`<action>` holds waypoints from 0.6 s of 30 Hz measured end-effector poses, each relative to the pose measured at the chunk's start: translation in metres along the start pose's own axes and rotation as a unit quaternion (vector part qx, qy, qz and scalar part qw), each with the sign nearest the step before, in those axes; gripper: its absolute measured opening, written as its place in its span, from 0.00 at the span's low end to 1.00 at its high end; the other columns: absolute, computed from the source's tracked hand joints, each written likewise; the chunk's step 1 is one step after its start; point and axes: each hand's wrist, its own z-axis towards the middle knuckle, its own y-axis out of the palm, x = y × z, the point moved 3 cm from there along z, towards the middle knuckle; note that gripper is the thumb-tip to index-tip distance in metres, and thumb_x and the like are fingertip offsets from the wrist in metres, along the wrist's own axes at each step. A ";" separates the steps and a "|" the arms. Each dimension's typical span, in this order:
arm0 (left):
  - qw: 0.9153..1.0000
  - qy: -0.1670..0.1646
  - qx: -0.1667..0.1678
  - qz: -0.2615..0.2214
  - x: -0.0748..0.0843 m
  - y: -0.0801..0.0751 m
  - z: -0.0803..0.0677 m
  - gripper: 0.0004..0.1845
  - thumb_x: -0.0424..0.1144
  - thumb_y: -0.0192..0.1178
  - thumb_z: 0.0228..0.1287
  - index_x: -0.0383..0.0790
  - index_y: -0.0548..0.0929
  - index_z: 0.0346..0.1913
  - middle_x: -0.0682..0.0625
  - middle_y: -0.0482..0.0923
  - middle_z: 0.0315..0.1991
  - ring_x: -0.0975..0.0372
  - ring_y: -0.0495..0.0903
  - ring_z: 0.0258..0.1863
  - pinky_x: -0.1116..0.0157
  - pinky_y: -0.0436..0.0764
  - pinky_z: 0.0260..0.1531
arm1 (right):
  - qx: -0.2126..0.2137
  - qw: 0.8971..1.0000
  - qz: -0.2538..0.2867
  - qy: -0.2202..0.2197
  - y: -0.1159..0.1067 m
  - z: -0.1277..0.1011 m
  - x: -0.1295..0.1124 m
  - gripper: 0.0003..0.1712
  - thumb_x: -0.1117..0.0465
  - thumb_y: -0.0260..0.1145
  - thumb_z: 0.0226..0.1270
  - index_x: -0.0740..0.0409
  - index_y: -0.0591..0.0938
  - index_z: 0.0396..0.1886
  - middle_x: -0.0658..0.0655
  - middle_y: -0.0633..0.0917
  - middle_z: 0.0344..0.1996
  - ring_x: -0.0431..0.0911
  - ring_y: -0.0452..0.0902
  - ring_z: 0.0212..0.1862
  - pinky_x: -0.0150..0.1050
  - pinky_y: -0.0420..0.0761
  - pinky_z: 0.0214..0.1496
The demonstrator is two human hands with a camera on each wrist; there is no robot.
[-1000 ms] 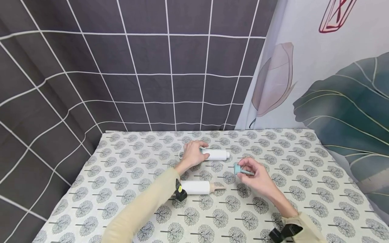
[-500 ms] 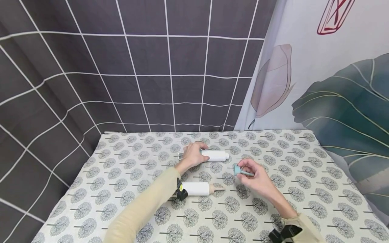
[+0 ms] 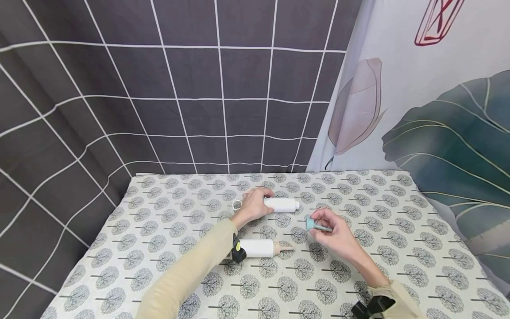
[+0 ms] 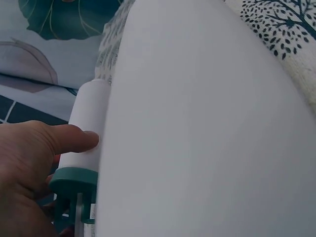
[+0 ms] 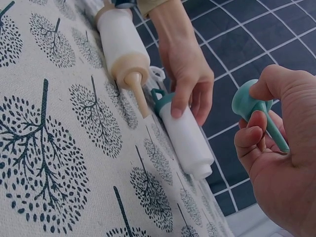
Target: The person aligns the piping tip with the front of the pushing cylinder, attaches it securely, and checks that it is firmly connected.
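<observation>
My left hand [image 3: 254, 203] grips a white syringe-like tube [image 3: 282, 204] lying near the back of the table, its short outlet pointing right. A teal collar [image 4: 74, 178] rings the tube's rear end, and a white pull ring [image 3: 237, 204] sticks out left of the hand. In the left wrist view the thumb lies along the barrel; the other fingers are mostly hidden. My right hand [image 3: 334, 228] pinches a teal nozzle [image 5: 243, 101] by its wide cap, held just right of the tube. Its thin spout points back toward the palm.
A second white tube [image 3: 256, 248] with a beige nozzle [image 3: 280, 248] lies in front of the left hand, partly behind the left wrist strap. The cloth-covered table [image 3: 159, 248] has a tree print. Dark grid cloth [image 3: 239, 115] hangs behind, with a leaf-print curtain [image 3: 450, 133] at right.
Both hands stay nearly in place with their holds the same. The whole head view shifts very slightly.
</observation>
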 end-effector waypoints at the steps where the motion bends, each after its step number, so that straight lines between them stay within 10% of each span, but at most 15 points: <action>1: 1.000 0.001 -0.002 0.000 0.000 0.000 0.000 0.25 0.34 0.78 0.46 0.44 0.86 0.52 0.48 0.83 0.52 0.51 0.78 0.54 0.50 0.68 0.57 | -0.001 1.000 0.001 0.002 0.000 0.000 0.000 0.19 0.75 0.66 0.56 0.70 0.74 0.48 0.65 0.81 0.33 0.61 0.80 0.37 0.34 0.82 0.42; 18: 0.999 0.022 -0.027 -0.035 -0.004 -0.001 -0.001 0.26 0.29 0.76 0.45 0.39 0.85 0.52 0.46 0.82 0.53 0.52 0.79 0.53 0.53 0.74 0.57 | 0.005 1.000 -0.003 0.017 0.000 0.000 0.000 0.19 0.76 0.66 0.56 0.69 0.74 0.48 0.63 0.81 0.33 0.63 0.80 0.39 0.36 0.82 0.45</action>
